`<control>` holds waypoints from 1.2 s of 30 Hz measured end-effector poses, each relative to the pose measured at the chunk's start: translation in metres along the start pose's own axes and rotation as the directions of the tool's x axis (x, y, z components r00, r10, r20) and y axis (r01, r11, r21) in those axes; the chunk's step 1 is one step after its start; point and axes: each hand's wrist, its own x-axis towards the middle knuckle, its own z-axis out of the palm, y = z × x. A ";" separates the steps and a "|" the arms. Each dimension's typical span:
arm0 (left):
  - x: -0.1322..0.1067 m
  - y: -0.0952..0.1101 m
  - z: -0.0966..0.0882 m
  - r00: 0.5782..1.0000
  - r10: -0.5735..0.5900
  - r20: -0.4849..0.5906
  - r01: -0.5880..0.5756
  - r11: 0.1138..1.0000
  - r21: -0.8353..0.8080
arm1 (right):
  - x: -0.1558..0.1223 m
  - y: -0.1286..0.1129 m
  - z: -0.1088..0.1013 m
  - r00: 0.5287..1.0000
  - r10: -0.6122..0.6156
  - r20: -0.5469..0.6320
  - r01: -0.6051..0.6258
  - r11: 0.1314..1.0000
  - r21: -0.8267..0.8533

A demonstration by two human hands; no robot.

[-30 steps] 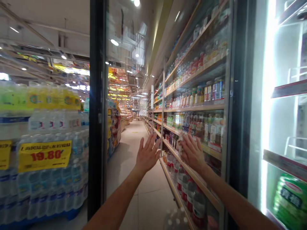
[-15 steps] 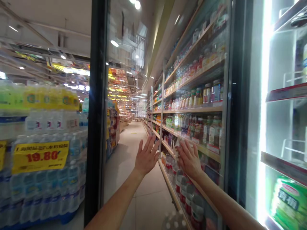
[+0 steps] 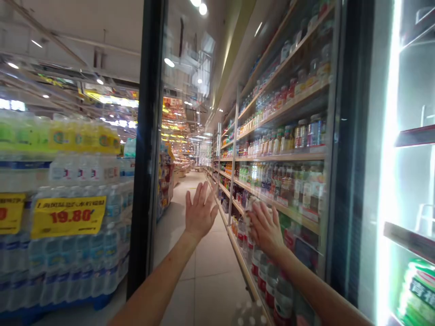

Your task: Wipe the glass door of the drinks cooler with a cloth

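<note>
A dark-framed glass door (image 3: pixel 180 149) stands in front of me, with the aisle and shelves showing in its pane. My left hand (image 3: pixel 200 212) is spread out with fingers apart, palm toward the glass; it appears to rest on the pane. To its right, my right hand (image 3: pixel 267 228) presses a pale, crumpled cloth (image 3: pixel 249 213) against the same pane. The cloth shows past the fingertips and the left side of that hand; the rest is hidden under the palm.
Stacked packs of bottled water (image 3: pixel 78 253) with a yellow price sign (image 3: pixel 68 216) stand left of the door frame (image 3: pixel 146 149). At right is a lit cooler with shelves (image 3: pixel 413 136) and a green package (image 3: pixel 418 292). Tiled floor (image 3: pixel 210 258) lies below.
My left hand has shifted a little left and up over the glass. The right hand with the cloth has stayed nearly in place, while the view has turned slightly left.
</note>
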 end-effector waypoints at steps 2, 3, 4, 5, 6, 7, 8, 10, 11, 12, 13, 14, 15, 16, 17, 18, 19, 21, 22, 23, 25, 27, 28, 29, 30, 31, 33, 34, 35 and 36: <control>0.001 -0.007 0.000 1.000 0.013 -0.007 -0.013 1.000 0.007 | 0.012 0.001 0.002 1.000 -0.003 -0.030 0.003 1.000 0.004; 0.000 -0.008 0.000 1.000 0.022 -0.008 -0.022 1.000 0.008 | 0.025 0.004 0.003 0.999 0.021 -0.049 -0.021 1.000 -0.007; 0.000 -0.009 0.000 1.000 0.027 -0.010 -0.027 1.000 0.010 | 0.040 0.007 0.004 0.996 0.059 -0.069 -0.060 0.998 -0.021; 0.000 -0.009 0.000 1.000 0.027 -0.013 -0.027 1.000 0.011 | 0.056 0.010 0.006 0.991 0.105 -0.086 -0.108 0.993 -0.036; -0.001 -0.009 0.000 0.999 0.028 -0.018 -0.028 1.000 0.010 | 0.071 0.013 0.008 0.983 0.155 -0.099 -0.160 0.986 -0.049; -0.001 -0.008 0.001 0.999 0.029 -0.022 -0.029 1.000 0.007 | 0.081 0.013 0.009 0.975 0.195 -0.110 -0.202 0.978 -0.057; -0.002 -0.008 0.001 0.999 0.030 -0.025 -0.030 1.000 0.002 | 0.087 0.012 0.010 0.968 0.222 -0.115 -0.229 0.971 -0.060; -0.003 -0.007 0.000 0.999 0.030 -0.023 -0.030 1.000 -0.007 | 0.080 0.004 0.010 0.971 0.217 -0.095 -0.223 0.973 -0.054; -0.004 -0.007 0.000 0.999 0.030 -0.021 -0.030 1.000 -0.008 | 0.070 -0.002 0.010 0.980 0.185 -0.072 -0.188 0.981 -0.045; -0.005 -0.007 0.000 0.999 0.032 -0.019 -0.032 0.999 -0.007 | 0.056 -0.009 0.009 0.990 0.133 -0.052 -0.135 0.990 -0.031; -0.007 -0.007 -0.001 0.999 0.033 -0.016 -0.033 0.999 -0.005 | 0.041 -0.014 0.008 0.997 0.072 -0.034 -0.073 0.997 -0.014; -0.009 -0.008 -0.001 0.999 0.037 -0.014 -0.037 0.999 -0.003 | 0.028 -0.019 0.007 1.000 0.015 -0.013 -0.015 1.000 0.003; -0.010 -0.008 0.000 0.999 0.042 -0.012 -0.042 0.999 -0.003 | 0.019 -0.021 0.006 0.999 -0.037 0.005 0.037 0.999 0.018; -0.012 -0.009 0.000 0.999 0.046 -0.012 -0.046 0.999 -0.002 | 0.015 -0.021 0.006 0.997 -0.076 0.018 0.076 0.997 0.028; -0.014 -0.009 0.000 0.999 0.049 -0.014 -0.049 0.999 -0.003 | 0.016 -0.019 0.006 0.995 -0.096 0.021 0.095 0.995 0.028; -0.015 -0.010 0.000 0.998 0.052 -0.017 -0.052 0.999 -0.004 | 0.024 -0.015 0.007 0.996 -0.090 0.017 0.090 0.996 0.019; -0.016 -0.010 0.000 0.998 0.054 -0.020 -0.054 0.999 -0.005 | 0.036 -0.009 0.007 0.998 -0.061 0.002 0.061 0.998 0.001; -0.017 -0.010 0.000 0.998 0.054 -0.022 -0.055 0.999 -0.004 | 0.068 0.002 0.009 0.997 0.049 -0.060 -0.051 0.998 -0.043; -0.017 -0.010 0.000 0.998 0.055 -0.020 -0.056 0.998 -0.002 | 0.083 0.006 0.011 0.990 0.107 -0.086 -0.112 0.992 -0.058; -0.017 -0.009 -0.001 0.998 0.057 -0.018 -0.057 0.998 -0.001 | 0.094 0.009 0.012 0.983 0.155 -0.104 -0.162 0.985 -0.067; -0.017 -0.009 -0.002 0.998 0.060 -0.013 -0.060 0.998 -0.002 | 0.101 0.008 0.014 0.975 0.199 -0.101 -0.206 0.976 -0.068; -0.018 -0.008 -0.003 0.998 0.057 -0.007 -0.057 0.998 -0.006 | 0.088 -0.001 0.014 0.981 0.178 -0.073 -0.182 0.981 -0.059; -0.019 -0.008 -0.004 0.998 0.055 -0.003 -0.055 0.998 -0.008 | 0.075 -0.007 0.013 0.988 0.148 -0.048 -0.150 0.987 -0.052; -0.019 -0.008 -0.004 0.999 0.052 0.001 -0.052 0.999 -0.010 | 0.061 -0.014 0.012 0.994 0.107 -0.024 -0.108 0.993 -0.040; -0.020 -0.008 -0.004 0.999 0.049 0.006 -0.049 0.999 -0.011 | 0.047 -0.019 0.011 0.998 0.061 -0.008 -0.061 0.998 -0.026; -0.021 -0.008 -0.004 0.999 0.047 0.010 -0.047 0.999 -0.012 | 0.036 -0.023 0.010 1.000 0.020 0.005 -0.020 1.000 -0.011; -0.024 -0.008 -0.004 0.999 0.045 0.014 -0.045 0.999 -0.015 | 0.027 -0.026 0.009 0.999 -0.041 0.024 0.041 0.999 0.013; -0.025 -0.009 -0.003 0.999 0.044 0.013 -0.044 0.999 -0.017 | 0.031 -0.024 0.008 0.998 -0.059 0.021 0.058 0.998 0.014; -0.026 -0.009 -0.003 0.999 0.043 0.011 -0.043 0.999 -0.017 | 0.040 -0.020 0.008 0.998 -0.060 0.007 0.060 0.998 0.006; -0.026 -0.009 -0.002 0.999 0.042 0.007 -0.042 0.999 -0.019 | 0.053 -0.015 0.009 0.999 -0.041 -0.011 0.041 0.999 -0.010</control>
